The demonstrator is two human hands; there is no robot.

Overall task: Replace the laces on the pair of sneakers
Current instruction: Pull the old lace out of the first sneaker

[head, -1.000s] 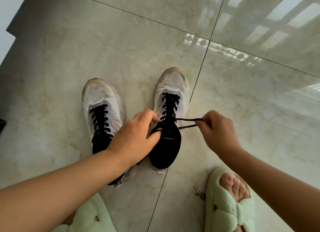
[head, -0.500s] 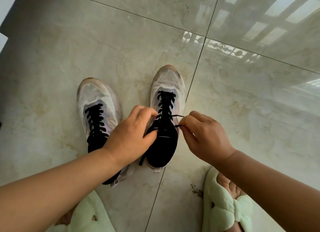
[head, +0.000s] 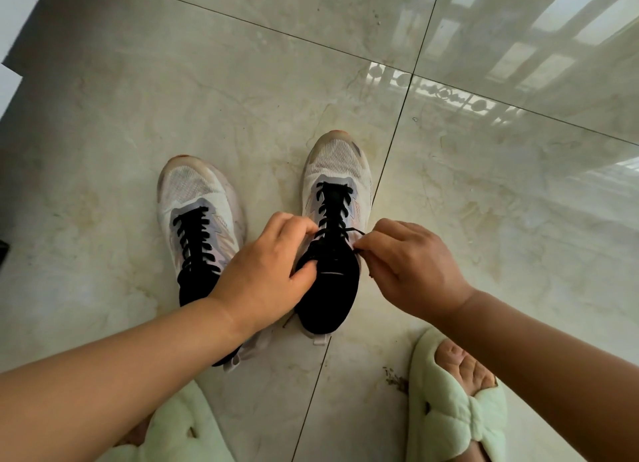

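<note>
Two white mesh sneakers stand side by side on the tile floor, toes pointing away from me. The left sneaker (head: 197, 199) is laced in black up its tongue. The right sneaker (head: 337, 171) carries a black lace (head: 332, 206) crossing its eyelets. My left hand (head: 266, 271) grips the left side of that shoe's collar, thumb on the black tongue. My right hand (head: 408, 264) pinches the lace end at the shoe's top right eyelet. The heel of the left sneaker is hidden under my left forearm.
My feet in pale green slippers sit at the bottom, one slipper (head: 449, 403) on the right and the other (head: 179, 427) at the left. Glossy beige floor tiles (head: 501, 192) with dark grout lines spread all around. A small dark speck of debris (head: 394, 378) lies near the right slipper.
My right hand, which held the lace stretched out to the right, has come in close to the shoe's top eyelet. The left hand has stayed on the collar.
</note>
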